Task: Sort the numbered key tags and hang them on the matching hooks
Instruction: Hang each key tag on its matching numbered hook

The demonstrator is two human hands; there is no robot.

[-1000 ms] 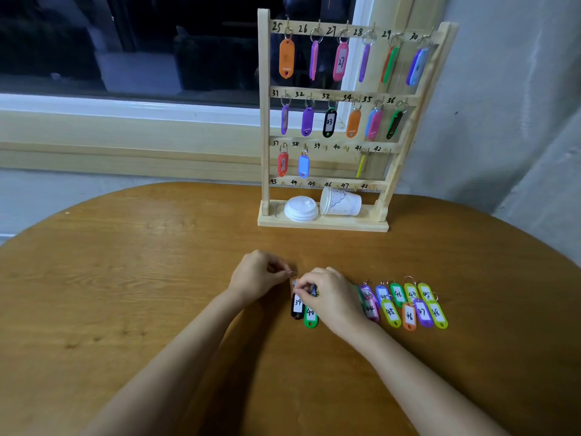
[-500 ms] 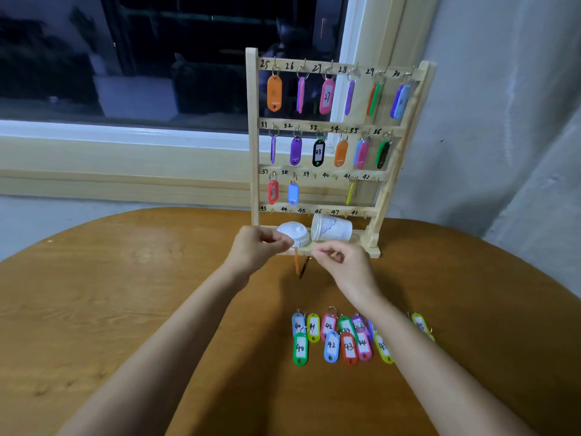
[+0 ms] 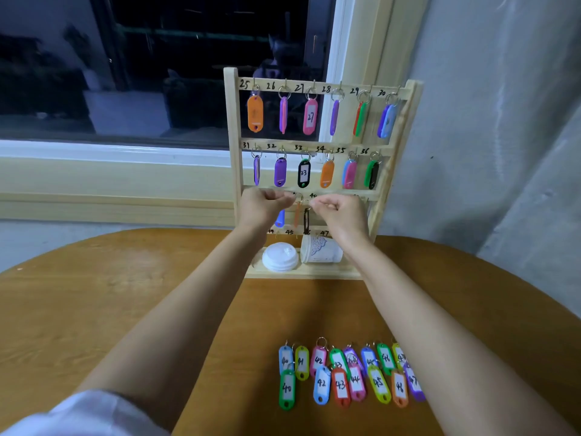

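Observation:
A wooden hook rack (image 3: 232,127) stands at the table's far side, its rows numbered from 25 up, with coloured tags on the upper two rows. Both hands are raised at the third row. My left hand (image 3: 262,207) pinches the ring of an orange tag (image 3: 297,215) that hangs edge-on. My right hand (image 3: 341,212) pinches the ring of a black tag (image 3: 306,220) beside it, near the hook marked 40. A blue tag (image 3: 279,218) hangs just left of them. Several loose numbered tags (image 3: 349,374), 40 to 47, lie on the table near me.
On the rack's base sit a white plastic lid (image 3: 280,257) and a paper cup (image 3: 320,250) lying on its side. The round wooden table (image 3: 110,303) ends near a window sill on the left and a grey curtain (image 3: 509,136) on the right.
Both hands picked two tags from the table pile and lifted them up to the rack's third row. The view tilted up toward the rack.

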